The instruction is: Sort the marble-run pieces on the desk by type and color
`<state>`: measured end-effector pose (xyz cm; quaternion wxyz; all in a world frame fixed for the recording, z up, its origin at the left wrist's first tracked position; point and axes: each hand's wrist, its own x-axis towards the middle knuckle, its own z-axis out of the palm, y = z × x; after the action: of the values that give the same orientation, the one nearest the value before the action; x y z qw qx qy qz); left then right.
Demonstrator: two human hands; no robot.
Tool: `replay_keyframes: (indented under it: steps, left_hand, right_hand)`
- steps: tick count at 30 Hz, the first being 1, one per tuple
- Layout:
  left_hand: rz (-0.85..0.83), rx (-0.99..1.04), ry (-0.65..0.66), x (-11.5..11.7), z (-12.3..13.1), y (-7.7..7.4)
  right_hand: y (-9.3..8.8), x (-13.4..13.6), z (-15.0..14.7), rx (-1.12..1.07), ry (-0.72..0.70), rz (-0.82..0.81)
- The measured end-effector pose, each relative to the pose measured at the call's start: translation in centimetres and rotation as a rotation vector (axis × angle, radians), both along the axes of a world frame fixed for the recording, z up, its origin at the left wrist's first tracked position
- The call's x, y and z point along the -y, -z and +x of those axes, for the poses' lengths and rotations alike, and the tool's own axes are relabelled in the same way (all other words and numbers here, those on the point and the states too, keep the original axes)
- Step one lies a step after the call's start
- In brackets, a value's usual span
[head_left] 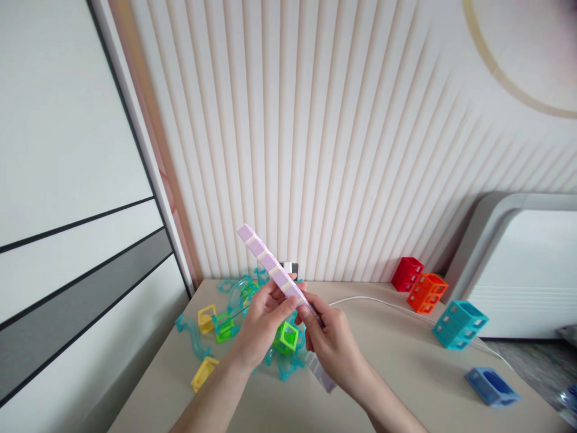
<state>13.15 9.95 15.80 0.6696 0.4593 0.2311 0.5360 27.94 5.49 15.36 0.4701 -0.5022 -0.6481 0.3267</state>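
Ribbed wall [252, 132], left hand [264, 319], right hand [332, 334] together, fingers [283, 310] pinching slanted lilac strip [270, 263]

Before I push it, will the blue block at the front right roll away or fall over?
Probably neither. The blue block has flat sides and straight edges, so it would likely slide rather than roll. It sits low, so a gentle push probably won't tip it. The big opening in it suggests it's light for its size.

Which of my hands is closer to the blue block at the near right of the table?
Right. Your right hand, on the lilac striped strip, is left of the blue block; your left hand, also on the strip, is farther left.
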Motion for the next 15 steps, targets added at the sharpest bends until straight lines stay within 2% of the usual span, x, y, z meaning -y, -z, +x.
replay_keyframes:
  steps: [4, 8, 12, 15]
  left_hand:
    - [0.006, 0.036, 0.026, -0.3, 1.2, 0.3]
    - [0.008, 0.052, -0.012, -0.7, 2.2, 0.4]
    - [-0.008, 0.135, -0.101, -1.1, 2.2, -0.2]
    - [-0.035, 0.164, -0.037, -0.9, 1.9, -0.5]
  right_hand:
    - [-0.7, 0.1, 0.8, 0.007, 0.000, -0.038]
    - [-1.0, 0.4, 2.0, -0.001, -0.026, -0.091]
    - [-1.4, 0.9, 3.5, -0.043, -0.160, -0.239]
    - [-2.0, 1.4, 4.5, -0.179, -0.278, -0.330]
